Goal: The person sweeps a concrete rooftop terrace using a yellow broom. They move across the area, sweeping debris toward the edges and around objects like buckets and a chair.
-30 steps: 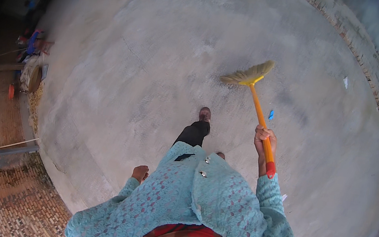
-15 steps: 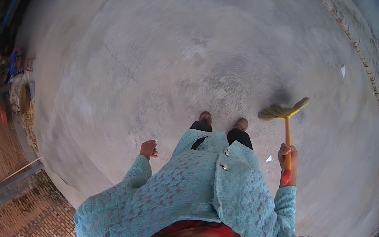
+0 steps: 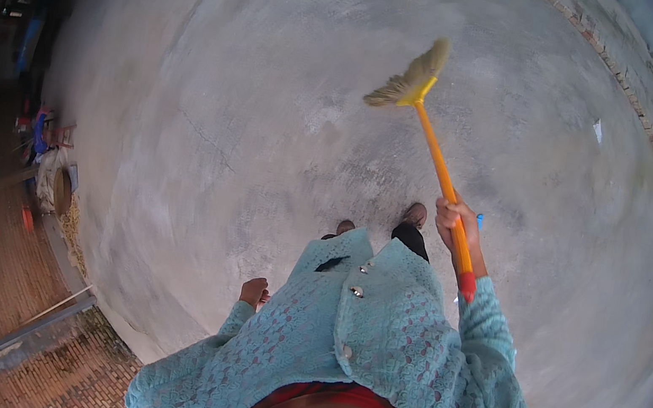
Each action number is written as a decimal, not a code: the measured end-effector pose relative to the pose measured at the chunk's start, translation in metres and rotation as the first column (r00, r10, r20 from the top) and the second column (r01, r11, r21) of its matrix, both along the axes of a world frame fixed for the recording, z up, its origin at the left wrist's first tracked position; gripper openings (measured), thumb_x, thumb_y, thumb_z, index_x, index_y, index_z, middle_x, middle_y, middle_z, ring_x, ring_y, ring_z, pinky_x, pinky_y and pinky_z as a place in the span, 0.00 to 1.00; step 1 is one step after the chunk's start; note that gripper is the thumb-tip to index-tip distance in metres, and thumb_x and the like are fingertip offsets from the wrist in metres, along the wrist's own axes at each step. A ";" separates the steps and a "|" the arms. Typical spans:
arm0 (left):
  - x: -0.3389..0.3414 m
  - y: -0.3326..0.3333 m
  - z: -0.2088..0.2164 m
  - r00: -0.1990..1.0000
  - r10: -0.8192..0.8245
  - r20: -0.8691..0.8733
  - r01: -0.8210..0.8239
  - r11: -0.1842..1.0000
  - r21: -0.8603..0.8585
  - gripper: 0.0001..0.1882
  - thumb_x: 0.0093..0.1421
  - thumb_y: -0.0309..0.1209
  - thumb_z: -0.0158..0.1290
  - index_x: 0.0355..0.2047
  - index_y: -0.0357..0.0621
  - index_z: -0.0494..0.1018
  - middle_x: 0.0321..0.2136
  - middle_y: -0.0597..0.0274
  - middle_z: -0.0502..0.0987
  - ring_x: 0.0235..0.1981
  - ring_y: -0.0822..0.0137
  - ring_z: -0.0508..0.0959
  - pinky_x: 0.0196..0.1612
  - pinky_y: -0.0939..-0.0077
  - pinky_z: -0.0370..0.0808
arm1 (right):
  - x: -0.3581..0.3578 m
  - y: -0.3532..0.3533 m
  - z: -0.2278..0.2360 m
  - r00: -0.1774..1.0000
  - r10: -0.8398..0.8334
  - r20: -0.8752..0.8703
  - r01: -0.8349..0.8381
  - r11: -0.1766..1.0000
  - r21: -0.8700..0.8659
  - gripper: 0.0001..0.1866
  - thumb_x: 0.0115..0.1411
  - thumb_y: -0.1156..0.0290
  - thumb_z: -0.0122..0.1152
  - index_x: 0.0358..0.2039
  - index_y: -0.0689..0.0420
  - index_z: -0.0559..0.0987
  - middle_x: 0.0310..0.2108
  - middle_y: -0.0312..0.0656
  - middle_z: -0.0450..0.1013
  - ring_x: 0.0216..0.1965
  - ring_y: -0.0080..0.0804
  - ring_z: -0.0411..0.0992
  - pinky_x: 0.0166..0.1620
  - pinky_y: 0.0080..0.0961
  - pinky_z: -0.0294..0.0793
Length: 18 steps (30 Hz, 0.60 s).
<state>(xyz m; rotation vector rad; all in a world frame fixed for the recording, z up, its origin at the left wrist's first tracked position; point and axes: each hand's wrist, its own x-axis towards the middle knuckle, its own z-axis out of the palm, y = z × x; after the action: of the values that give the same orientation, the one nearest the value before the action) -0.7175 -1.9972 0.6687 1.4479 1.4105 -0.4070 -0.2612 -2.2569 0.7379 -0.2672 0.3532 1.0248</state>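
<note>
My right hand is wrapped round the orange handle of a broom, near its red end cap. The broom's fanned, straw-coloured bristles spread from a yellow collar and point away from me, past my feet. Whether the bristles touch the concrete floor I cannot tell. A small bright blue item shows beside my right wrist; its kind is unclear. By my left side hangs my left hand, fingers curled in, with nothing visible in it.
A white scrap lies on the floor at the far right, near a low brick-edged wall. On the left are a pale sack, a round basket-like thing and brick paving. My shoes stand in the middle.
The broom has swung forward and to the left, from beside my right foot to well ahead of my feet. My right hand has moved forward and left with it. My left hand has dropped back slightly.
</note>
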 end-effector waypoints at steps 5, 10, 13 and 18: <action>0.027 -0.003 0.019 0.994 0.100 0.040 -0.101 0.995 0.007 0.10 0.48 0.32 0.44 0.31 0.46 0.68 0.14 0.64 0.66 0.14 0.69 0.69 0.14 0.74 0.65 | 0.088 0.087 -0.075 0.966 0.071 -0.247 -0.054 0.996 0.078 0.09 0.47 0.82 0.41 0.30 0.70 0.57 0.21 0.38 0.59 0.14 0.17 0.58 0.18 0.09 0.61; 0.018 0.002 0.004 0.998 0.009 0.057 -0.012 0.998 0.058 0.13 0.49 0.33 0.44 0.36 0.47 0.68 0.15 0.65 0.67 0.13 0.69 0.69 0.14 0.75 0.65 | 0.125 0.033 -0.104 0.903 -0.002 -0.430 0.127 0.957 0.262 0.08 0.45 0.82 0.41 0.27 0.69 0.57 0.18 0.37 0.58 0.15 0.19 0.60 0.18 0.11 0.63; 0.014 0.005 -0.014 0.975 -0.211 0.073 0.205 0.975 0.089 0.13 0.49 0.32 0.44 0.37 0.47 0.67 0.16 0.64 0.67 0.13 0.69 0.69 0.14 0.75 0.65 | 0.115 -0.046 -0.103 0.913 -0.127 -0.388 0.231 0.945 0.234 0.07 0.45 0.83 0.41 0.27 0.69 0.57 0.18 0.36 0.58 0.15 0.18 0.59 0.18 0.11 0.62; 0.043 0.016 -0.033 0.961 -0.256 0.109 0.253 0.967 0.042 0.14 0.49 0.31 0.44 0.38 0.46 0.67 0.17 0.63 0.67 0.13 0.68 0.70 0.14 0.73 0.67 | 0.073 -0.150 -0.064 0.900 -0.315 -0.301 0.330 0.944 -0.003 0.05 0.45 0.82 0.41 0.25 0.68 0.59 0.15 0.34 0.58 0.14 0.18 0.58 0.18 0.10 0.61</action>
<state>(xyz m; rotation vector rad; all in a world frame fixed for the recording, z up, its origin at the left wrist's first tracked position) -0.6740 -1.9812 0.6360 1.6565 1.1470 -0.4600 -0.1881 -2.4073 0.6736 -0.0047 0.6250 0.7415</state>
